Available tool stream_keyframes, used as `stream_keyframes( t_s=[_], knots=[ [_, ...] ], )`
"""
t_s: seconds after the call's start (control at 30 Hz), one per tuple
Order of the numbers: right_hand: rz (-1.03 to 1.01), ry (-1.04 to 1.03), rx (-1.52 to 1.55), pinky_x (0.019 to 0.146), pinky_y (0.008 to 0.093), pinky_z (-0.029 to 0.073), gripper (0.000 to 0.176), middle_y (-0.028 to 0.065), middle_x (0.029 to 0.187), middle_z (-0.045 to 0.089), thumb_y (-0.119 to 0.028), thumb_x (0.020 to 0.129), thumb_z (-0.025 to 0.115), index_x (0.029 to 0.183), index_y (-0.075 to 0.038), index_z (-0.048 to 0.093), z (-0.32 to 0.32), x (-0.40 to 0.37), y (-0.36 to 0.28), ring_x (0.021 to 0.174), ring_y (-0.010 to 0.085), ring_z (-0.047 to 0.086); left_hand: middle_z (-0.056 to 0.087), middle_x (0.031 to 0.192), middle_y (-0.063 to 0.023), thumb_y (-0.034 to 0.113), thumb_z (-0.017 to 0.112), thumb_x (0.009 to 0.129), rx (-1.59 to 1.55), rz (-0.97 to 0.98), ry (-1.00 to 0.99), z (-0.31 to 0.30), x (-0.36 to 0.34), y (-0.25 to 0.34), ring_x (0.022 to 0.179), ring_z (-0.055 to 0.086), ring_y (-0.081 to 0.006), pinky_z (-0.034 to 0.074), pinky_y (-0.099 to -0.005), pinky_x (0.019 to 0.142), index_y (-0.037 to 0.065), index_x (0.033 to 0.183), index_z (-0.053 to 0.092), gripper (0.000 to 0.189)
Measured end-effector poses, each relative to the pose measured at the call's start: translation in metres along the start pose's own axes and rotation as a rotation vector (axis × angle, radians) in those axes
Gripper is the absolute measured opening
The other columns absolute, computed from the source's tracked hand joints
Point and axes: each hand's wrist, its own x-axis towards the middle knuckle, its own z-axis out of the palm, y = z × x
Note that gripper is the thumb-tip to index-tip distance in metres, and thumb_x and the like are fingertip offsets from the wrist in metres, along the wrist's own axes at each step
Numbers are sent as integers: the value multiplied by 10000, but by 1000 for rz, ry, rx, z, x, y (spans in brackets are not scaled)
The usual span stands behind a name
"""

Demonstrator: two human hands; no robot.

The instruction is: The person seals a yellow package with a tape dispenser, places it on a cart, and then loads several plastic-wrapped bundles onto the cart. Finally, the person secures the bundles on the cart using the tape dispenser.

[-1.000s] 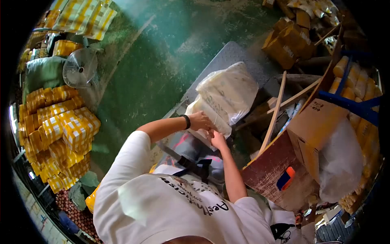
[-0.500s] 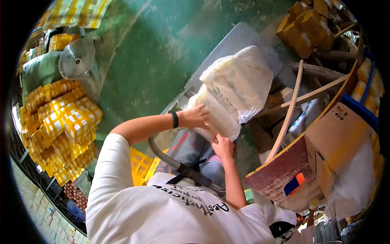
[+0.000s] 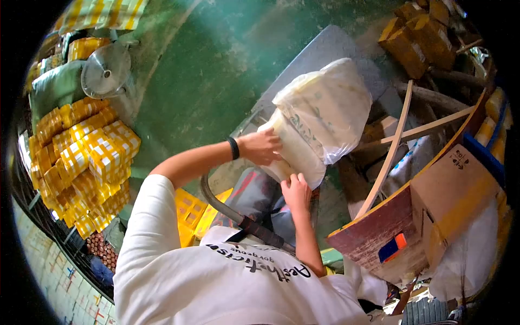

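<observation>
Bag of cream-white plastic film w/ green print (image 3: 327,111) lies toward nr end of flat grey plate (image 3: 317,54); plate's far corner & L edge show past it. L hand (image 3: 261,147), black wristband (image 3: 233,148) below it, is at bag's nr L edge: fingers apart & bent, can't tell if gripping. R hand (image 3: 297,192) at bag's nr edge, fingers bunched, looks pinched on it. Bag's creased & a bit shiny: prob. soft, slippery, easily torn; contents hidden, so wt. unclear. Best hold prob. nr edge plus a flat palm under, no fingertip tugging. Curved grey tube (image 3: 213,197) sits btwn bag & white T-shirt (image 3: 216,281); pale wood strips (image 3: 391,151) & brown cardboard box (image 3: 455,189) to R.
</observation>
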Motion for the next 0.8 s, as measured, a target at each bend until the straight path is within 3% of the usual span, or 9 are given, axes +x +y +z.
stream_keyframes(
  t_s=[0.07,0.17,0.23,0.33,0.37,0.57,0.63,0.77,0.8],
  knots=[
    [-51,66,53,688,462,470,262,189,1122,440,-242,773,596,827,15,594,13,5,-16,829,382,566,498,839,-5,325,584,744,112,-78,71,3,6,17,828,487,-176,391,-358,673,209,816,581,136],
    [54,-167,-12,743,472,445,243,212,960,551,-237,757,609,797,2,591,14,8,-43,859,394,560,468,854,-3,326,592,722,207,-202,59,20,12,36,849,468,-163,398,-304,646,160,837,606,202],
    [69,-117,23,748,478,440,279,224,929,560,-235,766,604,931,-16,552,23,7,-36,874,407,549,486,1014,-33,296,587,726,120,-279,-47,13,14,45,975,463,-204,412,-370,727,141,944,594,267],
    [44,115,63,738,488,438,352,207,966,533,-207,765,598,1047,-44,464,21,9,-21,865,413,539,461,1193,-81,292,629,685,349,-592,139,1,18,50,1115,423,-250,386,-476,818,106,1068,543,434],
    [-22,210,124,790,482,417,332,184,1008,499,-157,723,633,999,-60,475,17,15,-16,930,397,512,318,1369,-154,296,701,616,88,-869,36,-5,21,50,1245,327,-329,309,-610,901,65,1206,441,685],
    [-401,218,-395,938,579,313,736,157,1339,340,-199,659,704,1285,-83,334,-22,65,-31,1246,351,320,93,1450,-215,357,783,574,-504,-1847,235,9,35,82,1302,186,-442,327,-647,915,8,1383,142,1090],
    [-506,147,-446,952,613,280,818,164,1382,303,-224,643,716,1329,-89,291,-14,82,-32,1282,348,283,92,1444,-235,345,774,597,-550,-1994,444,29,44,100,1288,216,-443,331,-626,926,-2,1380,138,1067],
    [-701,214,-639,872,586,394,916,256,1370,286,-288,632,734,1379,-71,251,25,109,-27,1211,426,368,121,1404,-294,256,727,652,-476,-2018,492,50,44,95,1250,257,-466,376,-551,927,-17,1327,199,898],
    [-766,338,-705,805,498,470,966,291,1361,267,-252,601,754,1381,-44,223,28,111,-26,1165,425,408,229,1347,-291,239,724,646,-403,-2021,539,56,47,94,1213,302,-462,403,-503,918,-14,1265,268,809]
  ],
)
